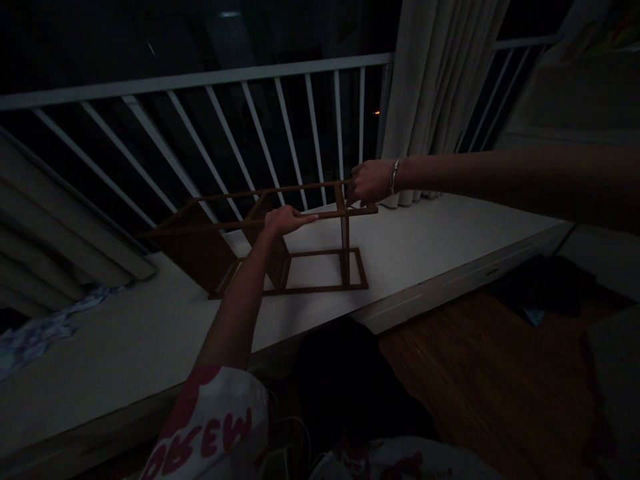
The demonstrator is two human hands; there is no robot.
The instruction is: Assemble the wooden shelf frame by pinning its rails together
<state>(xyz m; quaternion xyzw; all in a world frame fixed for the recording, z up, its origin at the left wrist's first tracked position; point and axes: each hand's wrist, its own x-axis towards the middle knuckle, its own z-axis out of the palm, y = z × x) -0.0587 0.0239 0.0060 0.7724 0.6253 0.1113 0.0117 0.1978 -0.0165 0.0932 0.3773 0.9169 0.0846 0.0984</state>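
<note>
A brown wooden shelf frame [320,291] lies on its side on a pale ledge, with solid panels at its left and middle and open bars towards its right end. My left hand [284,220] is closed round the upper near rail, about the middle of its length. At the right end of the frame is my right hand [370,181], with a bracelet [394,176] at the wrist. Its fingers are curled down by the bar ends; what they pinch is hidden in the dim light.
White railing [280,100] runs behind the ledge [415,243], before dark glass. Curtains [425,93] hang on both sides. Patterned cloth [45,333] lies at the left. Below is wooden floor [450,360], with a dark cloth heap [550,283] at the right.
</note>
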